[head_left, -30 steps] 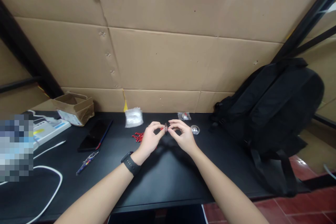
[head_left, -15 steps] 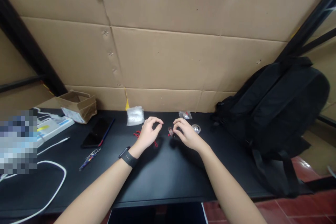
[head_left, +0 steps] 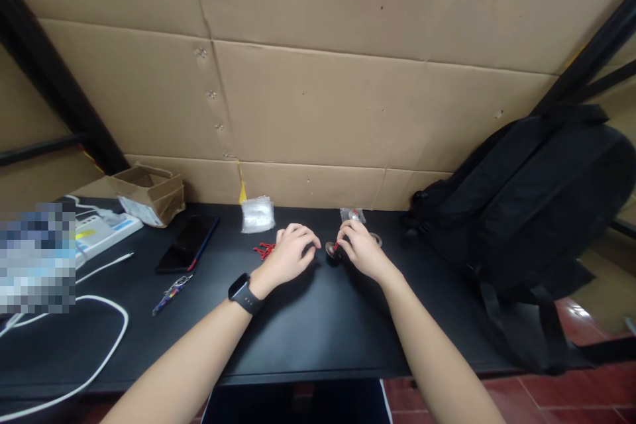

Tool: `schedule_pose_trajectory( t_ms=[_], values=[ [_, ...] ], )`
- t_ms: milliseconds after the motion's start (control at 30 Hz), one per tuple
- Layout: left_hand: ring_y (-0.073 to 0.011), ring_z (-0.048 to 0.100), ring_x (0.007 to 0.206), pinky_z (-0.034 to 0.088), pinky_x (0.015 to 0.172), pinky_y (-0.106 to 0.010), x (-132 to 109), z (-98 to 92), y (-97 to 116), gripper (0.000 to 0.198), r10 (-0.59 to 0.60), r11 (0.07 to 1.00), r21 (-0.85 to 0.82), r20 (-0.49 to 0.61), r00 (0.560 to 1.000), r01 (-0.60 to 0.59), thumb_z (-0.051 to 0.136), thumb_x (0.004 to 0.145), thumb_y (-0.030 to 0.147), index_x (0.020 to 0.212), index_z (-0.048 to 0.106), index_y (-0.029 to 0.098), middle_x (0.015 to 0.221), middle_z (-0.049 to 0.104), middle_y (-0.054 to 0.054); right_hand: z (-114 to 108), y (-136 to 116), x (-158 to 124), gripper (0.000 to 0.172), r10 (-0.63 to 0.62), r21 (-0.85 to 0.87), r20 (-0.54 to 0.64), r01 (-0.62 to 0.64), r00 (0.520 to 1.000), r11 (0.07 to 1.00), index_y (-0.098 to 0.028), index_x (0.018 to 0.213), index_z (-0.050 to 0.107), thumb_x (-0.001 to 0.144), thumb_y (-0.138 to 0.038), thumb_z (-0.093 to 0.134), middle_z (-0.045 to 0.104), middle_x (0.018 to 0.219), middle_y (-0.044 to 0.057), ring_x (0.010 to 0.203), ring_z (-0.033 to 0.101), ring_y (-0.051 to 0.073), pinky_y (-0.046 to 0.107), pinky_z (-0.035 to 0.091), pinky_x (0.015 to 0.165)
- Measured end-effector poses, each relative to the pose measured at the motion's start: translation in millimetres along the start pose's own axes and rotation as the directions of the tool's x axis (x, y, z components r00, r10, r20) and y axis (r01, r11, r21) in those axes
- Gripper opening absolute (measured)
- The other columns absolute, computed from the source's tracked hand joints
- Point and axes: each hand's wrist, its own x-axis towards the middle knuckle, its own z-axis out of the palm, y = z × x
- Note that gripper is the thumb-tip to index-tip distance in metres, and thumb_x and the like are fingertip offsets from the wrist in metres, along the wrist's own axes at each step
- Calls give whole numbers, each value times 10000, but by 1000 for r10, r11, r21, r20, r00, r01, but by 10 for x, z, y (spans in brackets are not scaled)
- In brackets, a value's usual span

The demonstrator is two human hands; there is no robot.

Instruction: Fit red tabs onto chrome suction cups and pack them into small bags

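The person's right hand (head_left: 362, 250) pinches a red cord (head_left: 336, 246) at a small disc (head_left: 330, 252) — the left hand (head_left: 292, 255), thumb and fingers apart, is beside more red strings (head_left: 263, 251).

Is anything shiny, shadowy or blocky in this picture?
In the head view, glare brightens the red floor, far right; there too, shadows darken the table below the left hand and right hand; same view, blocky squares cover a patch, far left.
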Motion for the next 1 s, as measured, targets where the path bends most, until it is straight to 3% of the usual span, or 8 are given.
schedule_pose_trajectory(
  t_ms=[100,200,333,400,533,667,867,1000],
  values=[
    [-259,521,1101,331,913,-392,-32,-74,-91,311,88,992,74,148,985,-100,523,863,70,974,711,291,1041,700,-41,109,49,22,107,30,-35,11,-30,999,999,-213,910,625,952,-188,531,589,1042,82,997,573,226,375,490,904],
    [-256,527,1092,320,907,-377,-43,-196,-231,291,78,984,132,303,950,-123,558,867,84,967,724,301,1040,703,-38,111,136,45,165,38,-36,1,-38,999,999,-217,957,648,982,-215,485,612,1056,81,1007,584,220,366,485,922],
    [-246,547,1066,315,890,-345,-32,-302,-336,211,18,984,149,451,892,-95,740,805,199,980,731,317,1038,702,-8,-133,403,-28,175,154,-126,-58,-160,986,979,-228,1059,663,925,-200,554,634,1150,82,1077,587,244,398,465,981],
    [-233,565,1033,306,858,-330,-26,-299,-333,169,-17,982,173,472,882,-74,766,791,210,929,734,301,1001,706,4,-289,570,-114,285,261,-186,-45,-265,964,946,-227,1103,668,819,-198,681,642,1190,86,1095,592,273,422,462,992],
    [-214,575,1000,282,830,-329,-33,-235,-296,69,-6,978,190,456,890,-91,715,846,232,784,714,261,910,703,10,-441,819,-255,532,382,-144,92,-367,920,919,-208,1173,669,661,-183,812,687,1190,100,1075,642,286,401,483,975],
    [-196,583,979,270,817,-326,-35,-185,-255,103,48,983,145,397,917,-115,643,900,224,803,676,239,900,699,7,-388,907,-275,520,400,-27,134,-400,907,916,-212,1168,685,666,-132,791,743,1085,81,950,703,241,334,520,889],
    [-185,613,974,254,832,-334,25,-131,-130,79,75,996,24,216,973,-82,634,936,322,940,693,270,923,736,18,-375,938,-289,491,414,-43,105,-412,904,910,-259,1116,717,649,-136,805,761,1045,63,913,715,245,327,537,835],
    [-199,613,989,249,862,-358,37,-106,-82,128,48,999,6,116,992,-49,650,925,390,932,745,305,948,750,8,-398,992,-306,497,426,-65,108,-421,898,905,-254,1134,707,658,-146,798,768,1026,60,860,720,229,315,542,812]
  ],
)
